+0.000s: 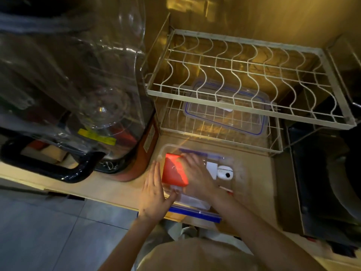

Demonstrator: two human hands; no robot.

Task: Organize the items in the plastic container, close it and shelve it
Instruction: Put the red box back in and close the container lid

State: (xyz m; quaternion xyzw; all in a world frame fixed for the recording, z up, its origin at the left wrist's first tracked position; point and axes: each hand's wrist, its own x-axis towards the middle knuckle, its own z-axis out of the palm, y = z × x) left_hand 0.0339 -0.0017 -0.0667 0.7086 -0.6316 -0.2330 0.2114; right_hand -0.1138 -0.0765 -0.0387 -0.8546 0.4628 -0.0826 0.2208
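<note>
Countertop [121,187]: red box [174,172] half-hidden under right hand [197,174].

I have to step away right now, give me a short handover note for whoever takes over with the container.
Left hand: flat and open against the left side of the plastic container, steadying it.
Right hand: inside the container, resting on the red box; whether it grips is unclear.
Also in the container: a flat white item and a small white round device.
Lid: a blue-edged lid lies on the lower wire shelf; whether it belongs to this container is unclear.
Done: items are in the container.
Left: finish arranging, close it, shelve it.
</note>
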